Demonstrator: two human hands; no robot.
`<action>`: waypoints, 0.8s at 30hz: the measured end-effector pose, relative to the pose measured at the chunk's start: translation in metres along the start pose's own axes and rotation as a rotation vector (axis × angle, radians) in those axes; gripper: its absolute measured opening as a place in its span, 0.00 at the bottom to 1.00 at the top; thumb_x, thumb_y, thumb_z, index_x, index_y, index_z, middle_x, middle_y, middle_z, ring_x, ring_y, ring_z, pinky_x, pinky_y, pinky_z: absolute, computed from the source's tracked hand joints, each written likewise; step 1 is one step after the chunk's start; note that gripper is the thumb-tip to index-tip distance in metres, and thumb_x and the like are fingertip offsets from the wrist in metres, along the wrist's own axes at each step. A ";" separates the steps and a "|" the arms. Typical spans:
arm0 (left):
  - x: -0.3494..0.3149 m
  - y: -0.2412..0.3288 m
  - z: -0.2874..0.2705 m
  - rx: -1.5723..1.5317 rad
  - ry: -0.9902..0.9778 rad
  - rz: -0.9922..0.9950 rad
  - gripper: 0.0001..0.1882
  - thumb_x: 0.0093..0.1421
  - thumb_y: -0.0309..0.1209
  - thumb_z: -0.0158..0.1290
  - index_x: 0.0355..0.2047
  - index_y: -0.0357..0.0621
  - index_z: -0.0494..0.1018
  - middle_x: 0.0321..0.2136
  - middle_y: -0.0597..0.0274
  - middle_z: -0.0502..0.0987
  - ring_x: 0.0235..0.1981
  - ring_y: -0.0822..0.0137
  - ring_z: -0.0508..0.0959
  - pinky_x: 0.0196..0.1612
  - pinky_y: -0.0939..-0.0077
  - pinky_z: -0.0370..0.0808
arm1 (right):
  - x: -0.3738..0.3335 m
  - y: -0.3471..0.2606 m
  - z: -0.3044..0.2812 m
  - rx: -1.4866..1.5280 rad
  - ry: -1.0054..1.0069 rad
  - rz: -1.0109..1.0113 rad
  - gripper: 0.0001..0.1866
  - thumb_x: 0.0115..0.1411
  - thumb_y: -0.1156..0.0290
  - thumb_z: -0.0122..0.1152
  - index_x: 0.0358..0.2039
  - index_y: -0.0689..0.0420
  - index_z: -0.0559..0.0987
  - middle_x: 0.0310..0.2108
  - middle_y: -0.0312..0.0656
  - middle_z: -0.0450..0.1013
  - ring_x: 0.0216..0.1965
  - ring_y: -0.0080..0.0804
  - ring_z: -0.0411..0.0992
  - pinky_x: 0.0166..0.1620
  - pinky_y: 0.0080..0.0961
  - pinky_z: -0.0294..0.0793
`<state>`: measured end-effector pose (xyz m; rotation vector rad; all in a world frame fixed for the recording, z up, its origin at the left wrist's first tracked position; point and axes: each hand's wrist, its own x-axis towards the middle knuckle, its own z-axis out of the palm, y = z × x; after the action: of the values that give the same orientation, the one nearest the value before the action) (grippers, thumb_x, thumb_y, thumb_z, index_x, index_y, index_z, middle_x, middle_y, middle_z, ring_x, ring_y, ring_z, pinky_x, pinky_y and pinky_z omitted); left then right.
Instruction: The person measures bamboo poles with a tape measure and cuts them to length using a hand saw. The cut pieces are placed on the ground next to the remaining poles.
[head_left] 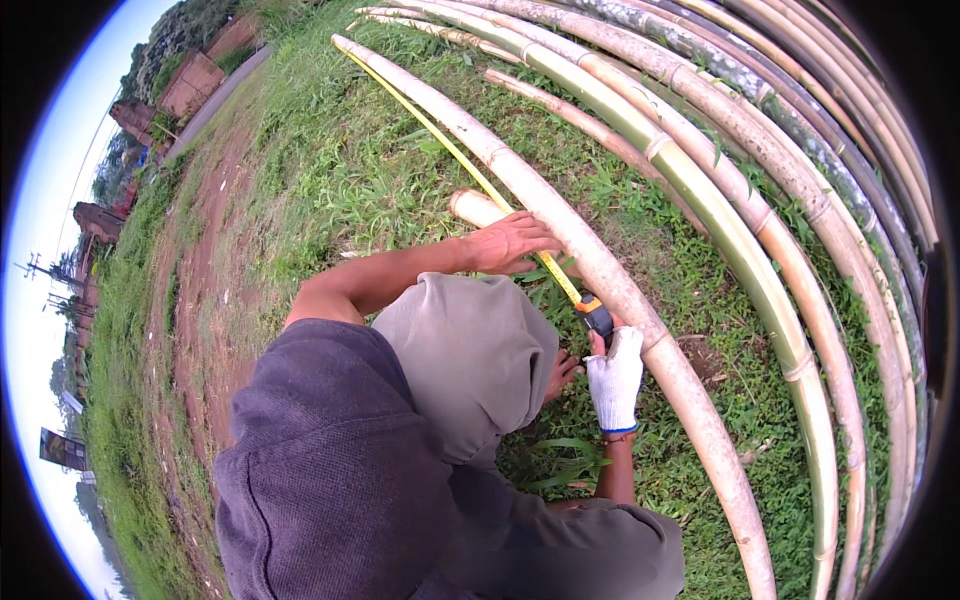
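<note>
A pale bamboo pole point(500, 165) lies slantwise on the grass in front of me. Along its left side runs the yellow blade of a tape measure point(598, 316) with a black and orange case. My right hand point(614, 375), in a white glove with bare fingertips showing, grips that case beside the pole. Farther up, my bare left hand point(508, 243) lies over the blade at the pole's edge, fingers stretched out; its fingertips point to the pole. Under the pole sits a short bamboo piece point(478, 208), partly hidden by the left hand.
Several long bamboo poles point(800, 190) lie side by side to the right, one of them a green pole point(715, 225). My bent knee point(465, 350) and bare toes point(565, 373) are close to the tape. A dirt track point(205, 270) runs along the left.
</note>
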<state>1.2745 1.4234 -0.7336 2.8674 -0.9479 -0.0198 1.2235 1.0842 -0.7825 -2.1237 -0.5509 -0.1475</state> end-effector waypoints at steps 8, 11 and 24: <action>0.030 0.066 -0.013 -0.319 -0.104 -0.033 0.32 0.60 0.33 0.67 0.63 0.51 0.69 0.48 0.58 0.79 0.56 0.53 0.79 0.66 0.50 0.68 | 0.007 -0.017 0.019 0.355 -0.062 0.109 0.27 0.69 0.73 0.68 0.67 0.59 0.73 0.46 0.50 0.74 0.46 0.45 0.80 0.45 0.35 0.83; -0.022 -0.029 -0.011 0.056 -0.098 -0.152 0.22 0.62 0.32 0.64 0.55 0.54 0.70 0.44 0.61 0.79 0.54 0.53 0.80 0.73 0.46 0.64 | -0.009 -0.014 0.014 0.431 -0.140 0.237 0.29 0.72 0.73 0.66 0.71 0.57 0.70 0.52 0.48 0.75 0.46 0.36 0.81 0.44 0.28 0.85; 0.085 0.142 -0.012 -0.244 -0.091 0.333 0.30 0.55 0.39 0.71 0.55 0.47 0.71 0.44 0.54 0.82 0.52 0.46 0.81 0.68 0.48 0.72 | -0.037 -0.001 -0.066 0.832 -0.161 0.364 0.39 0.72 0.54 0.69 0.76 0.57 0.63 0.65 0.46 0.69 0.63 0.36 0.73 0.64 0.34 0.74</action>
<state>1.2596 1.2612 -0.7025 2.4758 -1.3280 -0.2205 1.1968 1.0191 -0.7545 -1.3844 -0.2366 0.3994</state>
